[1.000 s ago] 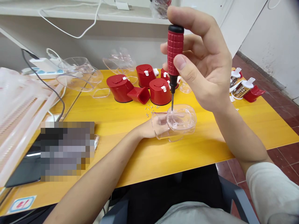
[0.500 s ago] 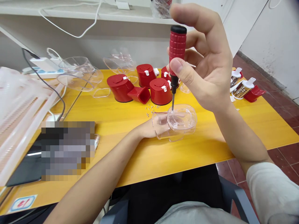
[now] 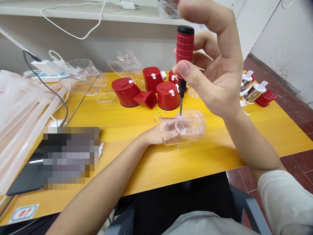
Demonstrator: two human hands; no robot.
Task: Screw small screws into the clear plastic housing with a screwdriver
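My right hand (image 3: 215,68) grips an upright screwdriver (image 3: 185,49) with a red handle and black cap, held between thumb and fingers while the index finger arches above the cap. Its tip meets the far left part of the top face of a clear plastic housing (image 3: 193,130). Inside that housing lies my left hand (image 3: 168,129), reaching in from the open left end and holding it just over the table; its fingers show only blurrily through the plastic. Behind the housing, several small screws (image 3: 158,114) are scattered. A thin pale tip sticks out beside my right thumb.
Red oval housings (image 3: 168,96) and a red chute piece (image 3: 146,99) stand behind the screws. Clear plastic parts (image 3: 83,78) lie at the back left. Perforated metal drums (image 3: 254,93) sit at the right. Plastic sheets (image 3: 24,124) and cables occupy the left; a shelf (image 3: 137,14) hangs above.
Hardly anything differs. My right index finger has risen slightly above the screwdriver cap, and the handle has shifted a touch left. The housing and my left hand stay in place.
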